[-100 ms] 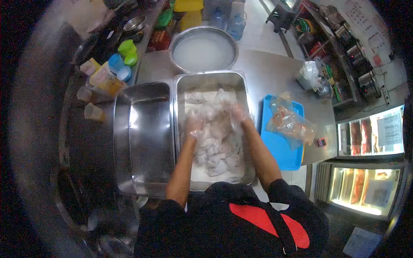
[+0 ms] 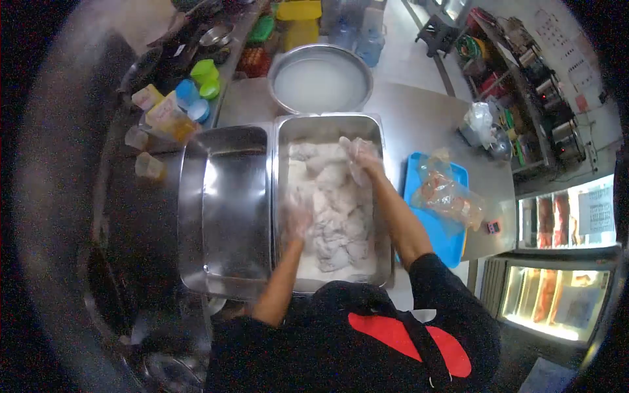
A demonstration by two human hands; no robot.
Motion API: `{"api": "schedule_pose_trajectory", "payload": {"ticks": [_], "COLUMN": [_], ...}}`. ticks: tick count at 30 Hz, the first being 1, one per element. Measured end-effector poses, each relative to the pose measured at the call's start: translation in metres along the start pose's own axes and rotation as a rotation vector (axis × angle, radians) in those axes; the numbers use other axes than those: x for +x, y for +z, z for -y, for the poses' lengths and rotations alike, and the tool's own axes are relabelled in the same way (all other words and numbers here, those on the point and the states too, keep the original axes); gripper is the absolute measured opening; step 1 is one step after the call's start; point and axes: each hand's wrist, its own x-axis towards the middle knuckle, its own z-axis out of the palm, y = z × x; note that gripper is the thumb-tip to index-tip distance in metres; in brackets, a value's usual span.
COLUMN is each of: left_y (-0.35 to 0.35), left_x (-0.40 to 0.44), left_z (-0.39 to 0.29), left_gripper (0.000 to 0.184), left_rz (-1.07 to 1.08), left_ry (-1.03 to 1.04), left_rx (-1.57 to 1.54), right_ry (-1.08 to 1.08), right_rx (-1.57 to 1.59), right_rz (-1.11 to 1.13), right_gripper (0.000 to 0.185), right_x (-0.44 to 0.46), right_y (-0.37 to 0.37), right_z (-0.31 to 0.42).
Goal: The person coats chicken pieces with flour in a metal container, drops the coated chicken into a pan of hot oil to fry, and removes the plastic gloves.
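A deep steel pan [image 2: 283,177] holds white flour and several flour-coated pieces that look like chicken [image 2: 337,229]. My left hand [image 2: 299,217], in a clear plastic glove, is over the pan's left side beside the pieces; motion smears its fingers. Near the far right part of the pan is my right hand [image 2: 360,154], also gloved and dusted white, its fingers stretched toward the upper left with nothing visible in them. Loose flour covers the pan's floor around the pieces.
A second steel pan [image 2: 226,216] adjoins on the left. Beyond stands a round basin of cloudy liquid [image 2: 321,82]. To the right, a blue tray [image 2: 438,239] bears a clear plastic bag [image 2: 449,196]. Cups and jugs [image 2: 171,118] line the left counter.
My left hand has moved nearer to my body along the pan's left side. My right hand has risen slightly toward the far right, uncovering coated pieces. The view has shifted a little.
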Motion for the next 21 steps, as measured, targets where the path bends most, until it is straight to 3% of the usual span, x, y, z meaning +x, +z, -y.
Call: {"api": "schedule_pose_trajectory", "payload": {"ticks": [1, 2, 3, 5, 6, 8, 10, 12, 13, 17, 21], "left_y": [0.001, 0.003, 0.010, -0.005, -0.040, -0.049, -0.015, -0.005, -0.005, -0.003, -0.006], "left_x": [-0.022, -0.053, -0.075, -0.080, -0.089, -0.088, -0.062, -0.045, -0.040, -0.025, 0.002], "left_z": [0.008, 0.012, 0.042, 0.045, -0.002, -0.027, -0.011, -0.002, 0.002, -0.020, -0.060], "left_gripper": [0.050, 0.051, 0.056, 0.063, 0.064, 0.067, 0.071, 0.073, 0.073, 0.063, 0.051], "left_rz": [-0.118, -0.288, 0.120, 0.509, 0.511, 0.491, 0.412, 0.416, 0.469, 0.484, 0.345], "left_ry": [-0.131, -0.211, -0.266, -0.341, -0.389, -0.575, -0.820, -0.782, -0.623, -0.173, 0.064], "left_rx": [-0.057, 0.150, -0.044, -0.353, -0.467, -0.712, -0.977, -1.031, -0.955, -0.603, -0.075], "right_ry": [0.197, 0.386, 0.407, 0.383, 0.391, 0.423, 0.305, 0.066, -0.117, 0.201, 0.443], "right_rx": [-0.182, -0.346, -0.455, -0.566, -0.611, -0.678, -0.675, -0.670, -0.590, -0.093, 0.453], "right_rz": [0.004, 0.040, 0.050, 0.076, 0.115, 0.244, 0.322, 0.373, 0.152, 0.100, 0.024], "right_gripper": [0.064, 0.060, 0.059, 0.055, 0.053, 0.050, 0.046, 0.045, 0.044, 0.045, 0.044], "right_x": [-0.014, -0.030, -0.028, -0.025, -0.036, -0.072, -0.094, -0.104, -0.125, -0.149, -0.172], "right_y": [-0.013, -0.027, -0.020, -0.003, 0.002, 0.010, 0.025, 0.050, 0.061, 0.061, 0.020], "right_z": [0.069, 0.145, 0.140, 0.139, 0.150, 0.178, 0.164, 0.114, 0.093, 0.024, 0.054]}}
